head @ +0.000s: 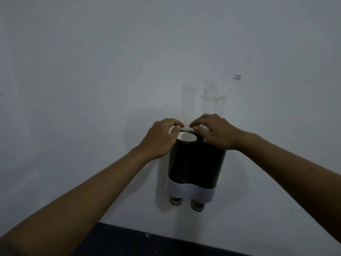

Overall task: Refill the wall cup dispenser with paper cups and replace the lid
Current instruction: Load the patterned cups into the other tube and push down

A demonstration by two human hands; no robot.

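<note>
A dark twin-tube cup dispenser point(198, 163) hangs on the wall, with a white band point(190, 190) around its lower end. The bottoms of two cups point(176, 200) stick out below it. A stack of paper cups fills the left tube, and its white top rim point(186, 139) shows in the open mouth. My left hand point(160, 138) pinches thumb and forefinger on a thin dark edge at the back of the dispenser's top. My right hand point(215, 131) pinches the same edge and covers the right tube's mouth. Whether that edge is a lid is unclear.
Strips of clear tape point(214, 97) stick to the pale wall point(92, 80) just above the dispenser. A dark surface point(147, 242) runs along the bottom of the view beneath my forearms.
</note>
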